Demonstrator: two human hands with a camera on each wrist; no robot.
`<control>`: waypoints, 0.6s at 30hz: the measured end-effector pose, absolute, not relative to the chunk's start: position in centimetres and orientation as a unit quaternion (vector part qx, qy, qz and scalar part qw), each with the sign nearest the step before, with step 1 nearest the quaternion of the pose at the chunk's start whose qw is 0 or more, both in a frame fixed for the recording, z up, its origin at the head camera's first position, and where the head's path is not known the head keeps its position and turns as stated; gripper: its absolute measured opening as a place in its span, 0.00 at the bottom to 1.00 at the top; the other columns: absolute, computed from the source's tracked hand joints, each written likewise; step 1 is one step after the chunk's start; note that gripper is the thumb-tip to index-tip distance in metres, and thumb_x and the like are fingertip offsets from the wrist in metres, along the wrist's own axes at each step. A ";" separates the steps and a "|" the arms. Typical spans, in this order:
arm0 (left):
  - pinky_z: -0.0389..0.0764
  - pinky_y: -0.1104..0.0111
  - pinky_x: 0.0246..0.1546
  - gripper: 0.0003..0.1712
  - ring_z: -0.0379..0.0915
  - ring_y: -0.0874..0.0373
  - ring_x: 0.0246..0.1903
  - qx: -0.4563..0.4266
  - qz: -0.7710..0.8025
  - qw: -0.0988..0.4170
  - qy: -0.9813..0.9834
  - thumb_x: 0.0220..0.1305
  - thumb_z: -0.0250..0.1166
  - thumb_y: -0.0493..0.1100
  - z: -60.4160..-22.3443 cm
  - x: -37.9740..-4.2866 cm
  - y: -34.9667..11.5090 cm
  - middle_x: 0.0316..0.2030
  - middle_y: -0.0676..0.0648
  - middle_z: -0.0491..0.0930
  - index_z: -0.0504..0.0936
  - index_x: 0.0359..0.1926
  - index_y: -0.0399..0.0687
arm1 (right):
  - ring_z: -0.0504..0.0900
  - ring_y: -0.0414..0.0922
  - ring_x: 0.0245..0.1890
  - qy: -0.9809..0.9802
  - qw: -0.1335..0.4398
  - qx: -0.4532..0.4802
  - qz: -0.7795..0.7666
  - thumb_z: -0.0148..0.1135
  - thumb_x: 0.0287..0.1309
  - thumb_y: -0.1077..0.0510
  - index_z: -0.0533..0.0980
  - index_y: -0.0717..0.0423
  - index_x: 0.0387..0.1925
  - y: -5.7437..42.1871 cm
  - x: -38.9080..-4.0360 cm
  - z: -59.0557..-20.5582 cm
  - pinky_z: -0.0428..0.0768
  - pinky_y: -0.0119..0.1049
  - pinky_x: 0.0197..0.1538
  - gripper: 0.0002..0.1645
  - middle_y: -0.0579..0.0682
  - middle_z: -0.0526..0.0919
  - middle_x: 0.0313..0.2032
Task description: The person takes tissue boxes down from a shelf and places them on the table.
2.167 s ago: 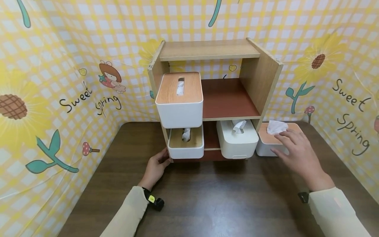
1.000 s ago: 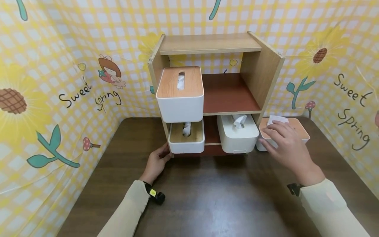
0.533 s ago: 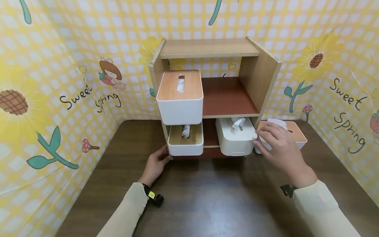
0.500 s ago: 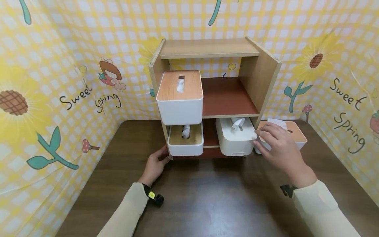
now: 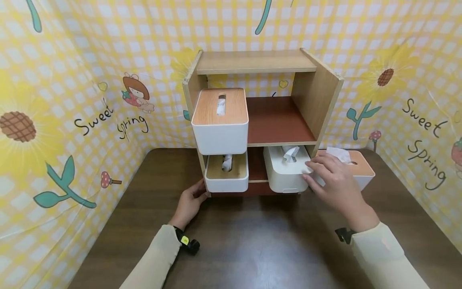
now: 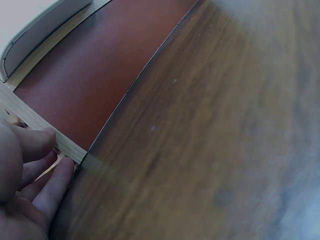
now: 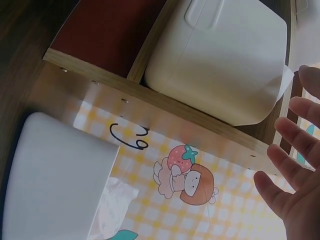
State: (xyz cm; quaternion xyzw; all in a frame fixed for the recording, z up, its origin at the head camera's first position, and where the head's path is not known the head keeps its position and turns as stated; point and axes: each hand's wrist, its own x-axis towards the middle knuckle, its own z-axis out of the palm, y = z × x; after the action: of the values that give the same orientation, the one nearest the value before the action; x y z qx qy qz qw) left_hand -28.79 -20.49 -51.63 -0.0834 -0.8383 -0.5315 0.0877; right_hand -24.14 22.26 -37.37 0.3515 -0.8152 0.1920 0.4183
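In the head view my left hand (image 5: pixel 188 204) rests against the lower left side of the wooden shelf unit (image 5: pixel 317 108). The left wrist view has its thumb and fingers on the outer face of the side panel (image 6: pixel 50 131), with nothing gripped. My right hand (image 5: pixel 335 184) is spread beside an all-white tissue box (image 5: pixel 288 172) in the lower right of the unit. The right wrist view shows its fingers (image 7: pixel 295 135) apart from that box. Behind this hand, on the table, stands a wood-lidded tissue box (image 5: pixel 362 168), partly hidden, with a tissue sticking out.
A wood-topped white tissue box (image 5: pixel 221 136) juts forward from the upper left shelf. Below it another wood-topped box (image 5: pixel 227 184) juts out at the lower left. The dark table (image 5: pixel 245 245) runs in front. A yellow checked cloth (image 5: pixel 245 28) hangs around the back and sides.
My right hand has moved left from above the box on the table to beside the all-white box. My left hand stays at the panel. The boxes keep their places.
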 end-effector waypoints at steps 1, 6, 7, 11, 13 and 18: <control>0.74 0.58 0.50 0.30 0.76 0.55 0.51 -0.083 -0.532 0.087 -0.838 0.65 0.66 0.36 -51.7 -28.8 -20.5 0.50 0.47 0.82 0.72 0.67 0.50 | 0.76 0.62 0.51 -0.815 0.418 0.351 0.192 0.56 0.67 0.41 0.83 0.63 0.44 22.2 -24.1 -37.4 0.69 0.48 0.61 0.28 0.57 0.82 0.40; 0.75 0.58 0.49 0.30 0.76 0.55 0.51 -0.087 -0.534 0.089 -0.836 0.65 0.65 0.36 -51.7 -28.6 -20.4 0.51 0.48 0.81 0.71 0.68 0.50 | 0.76 0.61 0.52 -0.827 0.412 0.340 0.178 0.54 0.67 0.38 0.82 0.62 0.45 22.0 -24.1 -37.5 0.68 0.49 0.62 0.30 0.57 0.82 0.41; 0.75 0.58 0.49 0.30 0.76 0.55 0.51 -0.087 -0.535 0.090 -0.836 0.65 0.65 0.35 -51.7 -28.6 -20.3 0.51 0.48 0.81 0.72 0.67 0.50 | 0.76 0.61 0.52 -0.828 0.411 0.338 0.176 0.53 0.67 0.38 0.82 0.62 0.45 22.0 -24.0 -37.5 0.68 0.49 0.62 0.31 0.57 0.82 0.41; 0.74 0.57 0.50 0.30 0.75 0.56 0.51 -0.087 -0.534 0.092 -0.836 0.64 0.65 0.35 -51.8 -28.6 -20.4 0.51 0.49 0.81 0.72 0.67 0.49 | 0.76 0.60 0.53 -0.832 0.405 0.338 0.176 0.53 0.67 0.38 0.82 0.62 0.46 21.9 -24.1 -37.5 0.69 0.50 0.61 0.31 0.57 0.82 0.42; 0.74 0.57 0.50 0.30 0.75 0.56 0.51 -0.088 -0.533 0.093 -0.837 0.65 0.65 0.35 -51.8 -28.7 -20.4 0.52 0.48 0.81 0.72 0.67 0.48 | 0.76 0.59 0.53 -0.834 0.399 0.337 0.175 0.58 0.65 0.41 0.82 0.61 0.46 21.7 -24.1 -37.4 0.69 0.49 0.60 0.28 0.57 0.82 0.42; 0.74 0.57 0.50 0.30 0.75 0.55 0.52 -0.087 -0.527 0.094 -0.840 0.65 0.65 0.35 -51.8 -28.6 -20.3 0.52 0.47 0.81 0.72 0.67 0.47 | 0.76 0.59 0.51 -0.833 0.401 0.340 0.171 0.60 0.64 0.42 0.83 0.61 0.45 21.1 -24.2 -37.4 0.71 0.51 0.58 0.26 0.57 0.81 0.41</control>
State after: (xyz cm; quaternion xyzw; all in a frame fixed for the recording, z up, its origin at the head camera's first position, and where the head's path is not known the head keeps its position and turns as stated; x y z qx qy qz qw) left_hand -28.64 -20.34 -51.78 -0.0867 -0.8401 -0.5271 0.0943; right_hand -24.18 21.15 -37.42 0.3405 -0.8334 0.1706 0.4006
